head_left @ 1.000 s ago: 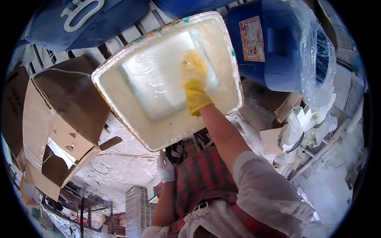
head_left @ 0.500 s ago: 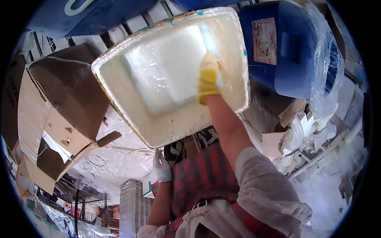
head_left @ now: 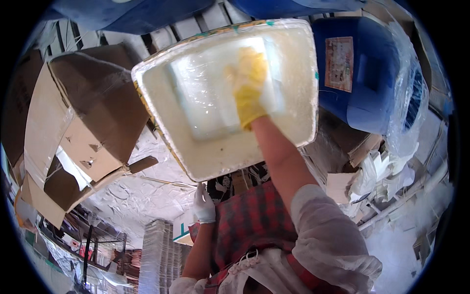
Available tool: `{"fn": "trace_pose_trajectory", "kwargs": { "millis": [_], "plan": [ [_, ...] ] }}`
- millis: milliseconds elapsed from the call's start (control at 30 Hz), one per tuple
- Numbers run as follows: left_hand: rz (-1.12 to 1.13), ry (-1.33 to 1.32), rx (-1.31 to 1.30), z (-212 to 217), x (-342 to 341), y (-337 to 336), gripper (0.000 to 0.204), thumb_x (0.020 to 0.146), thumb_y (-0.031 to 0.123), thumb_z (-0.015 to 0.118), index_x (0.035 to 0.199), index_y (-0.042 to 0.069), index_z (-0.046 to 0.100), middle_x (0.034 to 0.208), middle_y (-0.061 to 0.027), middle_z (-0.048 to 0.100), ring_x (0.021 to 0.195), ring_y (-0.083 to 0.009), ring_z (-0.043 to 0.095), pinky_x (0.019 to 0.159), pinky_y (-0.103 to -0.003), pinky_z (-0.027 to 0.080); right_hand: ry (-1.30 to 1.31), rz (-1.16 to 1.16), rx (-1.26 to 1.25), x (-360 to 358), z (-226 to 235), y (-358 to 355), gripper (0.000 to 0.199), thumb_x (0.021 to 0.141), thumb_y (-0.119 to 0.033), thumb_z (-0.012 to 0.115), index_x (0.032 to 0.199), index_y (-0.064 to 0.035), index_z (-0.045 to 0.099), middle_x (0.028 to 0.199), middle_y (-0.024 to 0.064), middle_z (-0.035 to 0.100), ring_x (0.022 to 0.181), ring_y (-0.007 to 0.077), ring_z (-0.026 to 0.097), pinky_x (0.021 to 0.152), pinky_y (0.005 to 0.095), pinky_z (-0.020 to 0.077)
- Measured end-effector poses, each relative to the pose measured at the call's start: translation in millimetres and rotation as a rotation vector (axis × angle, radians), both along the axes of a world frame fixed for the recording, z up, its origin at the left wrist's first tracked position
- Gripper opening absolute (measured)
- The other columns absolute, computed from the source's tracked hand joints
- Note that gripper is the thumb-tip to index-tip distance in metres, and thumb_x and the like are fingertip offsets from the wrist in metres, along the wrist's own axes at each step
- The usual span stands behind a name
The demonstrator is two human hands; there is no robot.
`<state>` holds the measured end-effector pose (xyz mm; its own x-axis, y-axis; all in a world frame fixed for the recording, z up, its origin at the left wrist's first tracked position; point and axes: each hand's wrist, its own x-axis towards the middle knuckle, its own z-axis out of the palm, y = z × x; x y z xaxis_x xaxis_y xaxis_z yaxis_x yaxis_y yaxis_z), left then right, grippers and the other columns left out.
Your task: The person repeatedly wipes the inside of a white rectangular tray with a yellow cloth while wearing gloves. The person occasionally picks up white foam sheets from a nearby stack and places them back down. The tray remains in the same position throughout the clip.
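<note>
A large off-white foam box [head_left: 205, 166] with a rough rim stands in front of me, its mouth facing me. A shiny, wet-looking white sheet or layer [head_left: 196, 103] covers its bottom; what it is, I cannot make out. My right hand [head_left: 250, 81], in a yellow rubber glove, reaches into the box with its fingers stretched out over the white layer. Motion smears the fingertips. My left hand [head_left: 203, 208], in a white glove, is at the box's near left corner. Its fingers point up, and the fingertips are at or just under the rim.
Blue plastic drums stand to the right [head_left: 362, 73] and at the far edge. An opened cardboard box [head_left: 93, 117] is close on the left. Clear plastic wrap [head_left: 406, 93] hangs by the right drum, with crumpled white paper below. White stacked material [head_left: 159, 255] stands at lower left.
My right hand has swept left and away from me, from the right side of the box across the white layer. My left hand stays at the corner. The whole view has shifted slightly.
</note>
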<state>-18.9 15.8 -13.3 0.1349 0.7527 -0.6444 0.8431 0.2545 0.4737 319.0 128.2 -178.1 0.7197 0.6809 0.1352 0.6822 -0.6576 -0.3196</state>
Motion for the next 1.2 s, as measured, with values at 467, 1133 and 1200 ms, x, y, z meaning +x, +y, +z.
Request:
{"fn": "trace_pose_trajectory", "kwargs": {
  "millis": [467, 1133, 1200],
  "plan": [
    [0.062, -0.049, -0.014, -6.2, -1.9, -10.9, 0.036, 0.088, 0.007, 0.047, 0.124, 0.006, 0.051, 0.107, -0.0152, 0.062, 0.096, -0.0298, 0.061, 0.08, -0.037, 0.048, 0.14, 0.774, 0.148, -94.8, -10.0, 49.8, 0.034, 0.079, -0.022, 0.05, 0.106, -0.0026, 0.059, 0.122, 0.0167, 0.052, 0.12, 0.0337, 0.042, 0.105, 0.0433, 0.0282],
    [0.052, -0.02, 0.011, -12.4, 3.2, -38.7, 0.032, 0.089, 0.008, 0.047, 0.121, 0.004, 0.053, 0.108, -0.0142, 0.063, 0.101, -0.0267, 0.06, 0.084, -0.034, 0.047, 0.246, 0.92, -0.878, 33.9, 13.8, 26.0, 0.042, 0.077, -0.026, 0.061, 0.116, -0.012, 0.056, 0.119, 0.0097, 0.057, 0.109, 0.0245, 0.053, 0.092, 0.0354, 0.0412],
    [0.056, -0.04, 0.019, -10.4, 8.5, -37.3, 0.029, 0.088, 0.007, 0.047, 0.116, 0.002, 0.055, 0.108, -0.0141, 0.062, 0.1, -0.0296, 0.059, 0.084, -0.036, 0.047, 0.128, 1.025, -1.143, 31.6, 3.6, 6.4, 0.043, 0.075, -0.027, 0.063, 0.115, -0.011, 0.058, 0.118, 0.0096, 0.057, 0.108, 0.0248, 0.054, 0.091, 0.0358, 0.0419]
  ]
}}
